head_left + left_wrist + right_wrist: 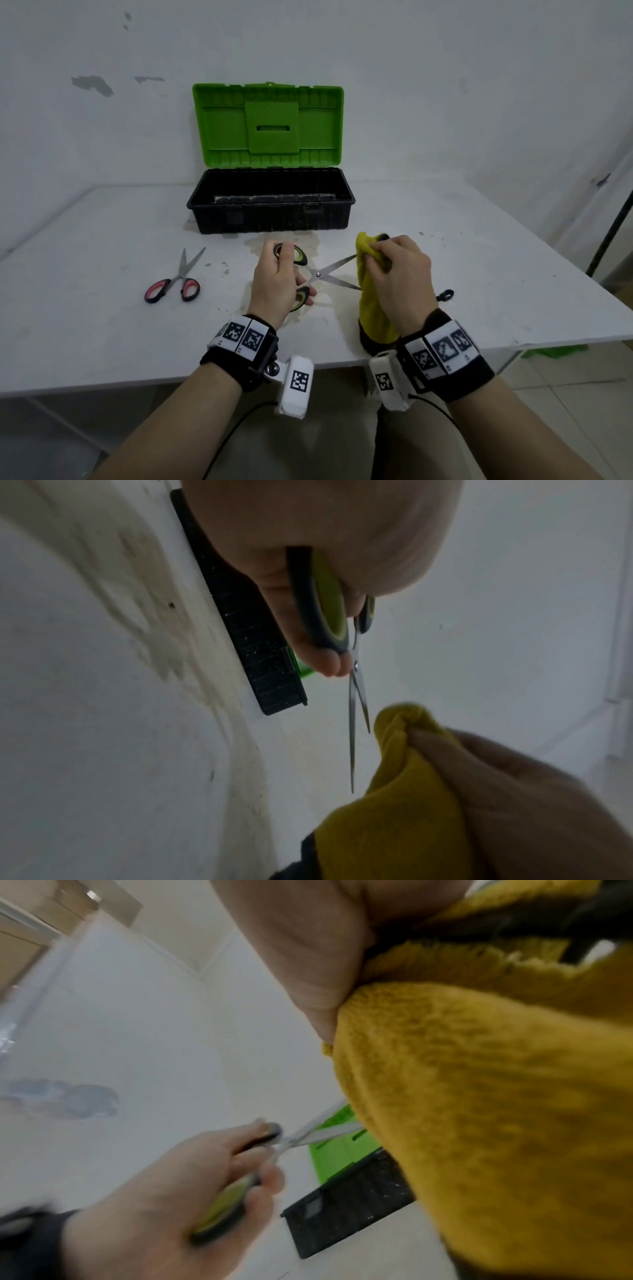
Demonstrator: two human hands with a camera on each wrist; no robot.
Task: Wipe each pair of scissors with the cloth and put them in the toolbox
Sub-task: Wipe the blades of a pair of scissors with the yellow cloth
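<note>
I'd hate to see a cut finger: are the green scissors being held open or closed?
Open. The green scissors in the left hand have their blades spread in a V, tips apart against the yellow cloth.

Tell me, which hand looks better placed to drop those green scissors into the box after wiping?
Probably the left hand: it already grips the green scissors before the open toolbox; the right hand holds the cloth.

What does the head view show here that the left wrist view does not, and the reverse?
Only the head view shows the red-handled scissors lying on the table and the toolbox's open green lid. Only the left wrist view shows the blade tips clearly, bare beside the yellow cloth. Both show the left hand gripping the green-handled scissors, blades parted, and the right hand gripping the cloth.
</note>
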